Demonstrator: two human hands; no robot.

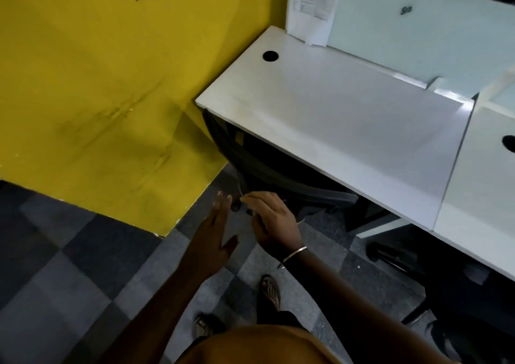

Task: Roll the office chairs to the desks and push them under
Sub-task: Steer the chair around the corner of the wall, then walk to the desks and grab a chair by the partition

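The left hand (216,231) is open wide, fingers straight and together, thumb spread, held just beside the chair's (267,174) back edge; whether it touches is unclear. The right hand (271,218), with a bangle (292,256) at the wrist, curls its fingers over the chair's top edge. The dark chair sits mostly under the white desk (334,118), its back running along the desk's front edge, the seat pointing inward.

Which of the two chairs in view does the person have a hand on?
The black chair beside the yellow wall, mostly under the left white desk; the right hand grips its back. The other chair, lower right, goes untouched.
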